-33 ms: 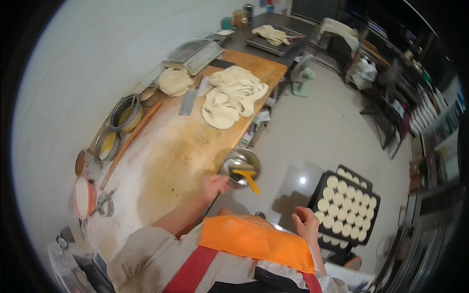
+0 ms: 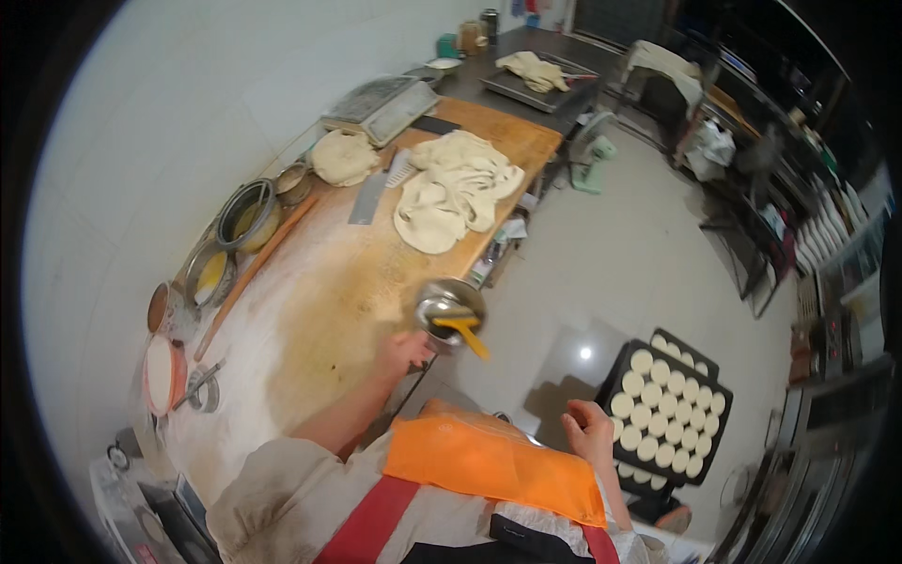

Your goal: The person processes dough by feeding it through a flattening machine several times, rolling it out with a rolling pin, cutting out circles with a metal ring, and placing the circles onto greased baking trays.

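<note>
A shiny metal bowl (image 2: pixel 434 303) is at the right edge of the floured wooden table. Across it rests a brush with a yellow handle (image 2: pixel 470 340). Fingers of my left hand (image 2: pixel 404 352) are closed at the bowl's near-left rim; their tips are blurred. My right hand (image 2: pixel 590 430) hangs beside my orange apron front (image 2: pixel 489 456), loosely curved, thumb apart from the fingers, with nothing visible in it. Farther up the table lies a large folded heap of pale dough (image 2: pixel 451 188), and a smaller dough mound (image 2: pixel 344 158) sits by the wall.
A long rolling pin (image 2: pixel 254 278) lies along the left side, by metal pots (image 2: pixel 248 216) and a red-rimmed container (image 2: pixel 160 376). A flat metal scraper (image 2: pixel 366 199) is beside the dough. To my right, black trays (image 2: pixel 669 406) hold rows of pale dough rounds. A scale (image 2: pixel 381 105) stands farther back.
The bowl with its brush has shifted left, onto the table's edge, together with my left hand. My right hand stays where it was. The whole view has turned slightly.
</note>
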Demonstrator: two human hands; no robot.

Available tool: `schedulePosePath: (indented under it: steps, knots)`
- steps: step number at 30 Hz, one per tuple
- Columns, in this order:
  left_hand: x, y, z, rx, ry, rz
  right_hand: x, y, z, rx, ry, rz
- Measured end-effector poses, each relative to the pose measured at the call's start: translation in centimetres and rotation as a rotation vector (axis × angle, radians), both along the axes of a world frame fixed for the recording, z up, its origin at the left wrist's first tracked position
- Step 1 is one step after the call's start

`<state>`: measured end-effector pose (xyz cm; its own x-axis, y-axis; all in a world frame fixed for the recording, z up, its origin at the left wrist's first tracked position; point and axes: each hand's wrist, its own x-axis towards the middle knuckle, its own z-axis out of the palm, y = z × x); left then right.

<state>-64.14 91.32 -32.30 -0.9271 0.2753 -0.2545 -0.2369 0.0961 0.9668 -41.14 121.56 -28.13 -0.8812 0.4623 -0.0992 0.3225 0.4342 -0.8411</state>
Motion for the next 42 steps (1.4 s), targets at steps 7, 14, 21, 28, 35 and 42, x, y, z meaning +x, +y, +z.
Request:
schedulePosePath:
  steps: [7,14,21,28,35,42]
  knots:
    - [-14.0,-8.6,-3.8,-0.056,0.047,0.8,-16.0,6.1,-0.7,0.268,-0.089,0.555]
    - [-25.6,-8.8,-3.6,-1.28,0.049,1.001,-27.0,10.3,-2.1,0.035,-0.303,0.569]
    - [-41.6,3.6,-0.2,-0.946,0.113,0.405,-36.2,15.6,-0.6,0.289,-0.383,0.454]
    - [-53.7,7.8,-6.4,-1.512,0.382,0.371,-48.6,19.0,-2.3,0.298,-0.372,0.853]
    - [-50.6,14.9,2.3,-1.351,0.721,0.336,-63.1,21.7,-0.6,0.36,0.31,0.988]
    - [-47.2,33.1,4.0,-1.262,0.503,-0.23,-73.9,17.5,2.8,0.192,0.41,1.382]
